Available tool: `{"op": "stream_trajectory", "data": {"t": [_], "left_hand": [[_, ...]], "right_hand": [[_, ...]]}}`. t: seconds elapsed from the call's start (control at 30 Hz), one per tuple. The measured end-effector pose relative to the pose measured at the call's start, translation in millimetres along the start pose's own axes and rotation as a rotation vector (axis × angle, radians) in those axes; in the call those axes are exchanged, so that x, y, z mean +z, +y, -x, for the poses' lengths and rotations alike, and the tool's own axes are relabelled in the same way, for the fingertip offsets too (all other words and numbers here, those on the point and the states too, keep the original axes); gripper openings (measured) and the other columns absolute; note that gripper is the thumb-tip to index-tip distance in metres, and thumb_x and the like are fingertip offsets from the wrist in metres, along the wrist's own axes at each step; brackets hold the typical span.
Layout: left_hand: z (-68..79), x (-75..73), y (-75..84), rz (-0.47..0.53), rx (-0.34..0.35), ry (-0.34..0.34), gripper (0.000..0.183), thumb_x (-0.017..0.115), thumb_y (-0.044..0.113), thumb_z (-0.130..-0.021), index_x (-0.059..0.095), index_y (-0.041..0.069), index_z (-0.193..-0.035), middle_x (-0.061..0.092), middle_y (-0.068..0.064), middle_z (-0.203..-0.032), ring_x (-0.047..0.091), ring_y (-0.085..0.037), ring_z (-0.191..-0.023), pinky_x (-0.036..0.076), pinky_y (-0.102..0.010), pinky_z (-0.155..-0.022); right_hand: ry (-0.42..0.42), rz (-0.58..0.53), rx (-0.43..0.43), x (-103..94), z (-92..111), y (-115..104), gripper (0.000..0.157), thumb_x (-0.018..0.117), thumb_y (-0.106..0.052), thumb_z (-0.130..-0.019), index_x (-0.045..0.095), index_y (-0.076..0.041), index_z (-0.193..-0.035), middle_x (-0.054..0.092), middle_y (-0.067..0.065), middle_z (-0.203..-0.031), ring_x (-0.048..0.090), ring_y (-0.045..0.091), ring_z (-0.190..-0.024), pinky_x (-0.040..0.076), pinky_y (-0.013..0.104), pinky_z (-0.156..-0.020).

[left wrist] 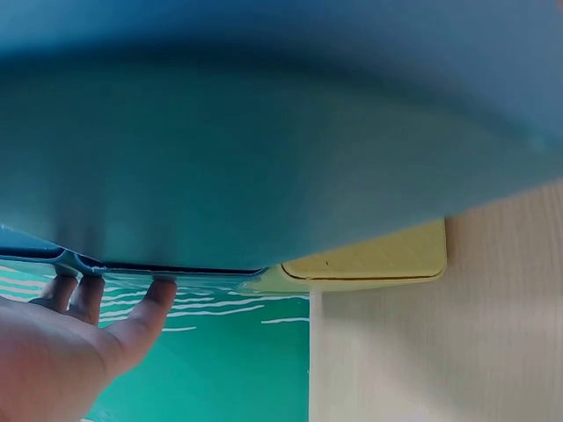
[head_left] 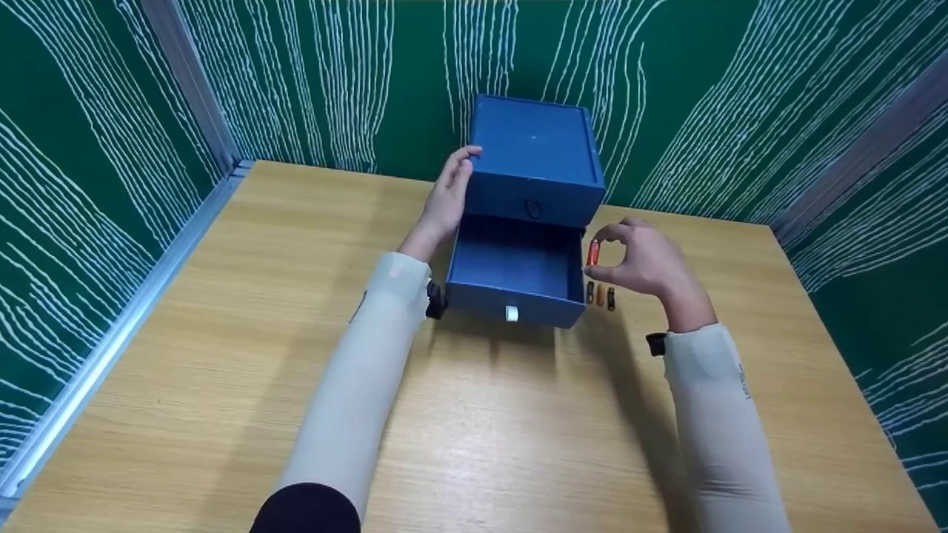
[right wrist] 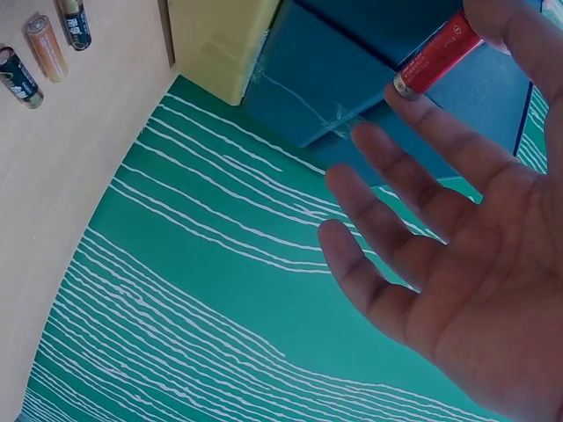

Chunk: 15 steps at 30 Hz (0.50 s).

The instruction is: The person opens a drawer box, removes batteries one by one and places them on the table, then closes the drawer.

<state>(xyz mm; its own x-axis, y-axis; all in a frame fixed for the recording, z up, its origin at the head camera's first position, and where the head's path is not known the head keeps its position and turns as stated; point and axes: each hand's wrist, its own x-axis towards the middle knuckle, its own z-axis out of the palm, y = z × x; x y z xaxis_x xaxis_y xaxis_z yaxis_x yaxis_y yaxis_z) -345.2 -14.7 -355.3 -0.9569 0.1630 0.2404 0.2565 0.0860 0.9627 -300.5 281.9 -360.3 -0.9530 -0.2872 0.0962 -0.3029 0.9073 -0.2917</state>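
My right hand (head_left: 644,255) pinches a red battery (head_left: 593,252) between thumb and index finger, beside the right wall of a pulled-out blue drawer (head_left: 511,296). In the right wrist view the other fingers are spread, and the red battery (right wrist: 437,57) shows a silver end at the index fingertip. Two dark batteries and an orange battery (right wrist: 47,47) lie side by side on the table below that hand. With its fingers extended, my left hand (head_left: 446,198) rests against the left side of the blue drawer cabinet (head_left: 537,141). The drawer's visible floor is bare.
A pale tab (head_left: 512,314) sticks out from the open drawer's front. The upper drawer is closed, with a dark ring handle (head_left: 532,209). A yellow section (left wrist: 378,255) forms the cabinet's lower part. Green walls (head_left: 422,81) with white lines surround the wooden table (head_left: 481,444).
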Motion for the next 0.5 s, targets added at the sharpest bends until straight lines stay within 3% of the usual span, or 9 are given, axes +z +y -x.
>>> {"op": "stream_trajectory", "data": {"t": [0.5], "left_hand": [[1.0, -0.4, -0.5, -0.012, 0.016, 0.007, 0.037, 0.023, 0.031, -0.097, 0.035, 0.022, -0.130, 0.029, 0.005, -0.140, 0.025, -0.010, -0.129, 0.021, -0.034, -0.105]], "right_hand": [[-0.032, 0.019, 0.007, 20.8, -2, 10, 0.047, 0.070, -0.045, -0.065, 0.060, -0.015, -0.101, 0.054, 0.008, -0.105, 0.050, 0.026, -0.091, 0.044, 0.045, -0.076]]}}
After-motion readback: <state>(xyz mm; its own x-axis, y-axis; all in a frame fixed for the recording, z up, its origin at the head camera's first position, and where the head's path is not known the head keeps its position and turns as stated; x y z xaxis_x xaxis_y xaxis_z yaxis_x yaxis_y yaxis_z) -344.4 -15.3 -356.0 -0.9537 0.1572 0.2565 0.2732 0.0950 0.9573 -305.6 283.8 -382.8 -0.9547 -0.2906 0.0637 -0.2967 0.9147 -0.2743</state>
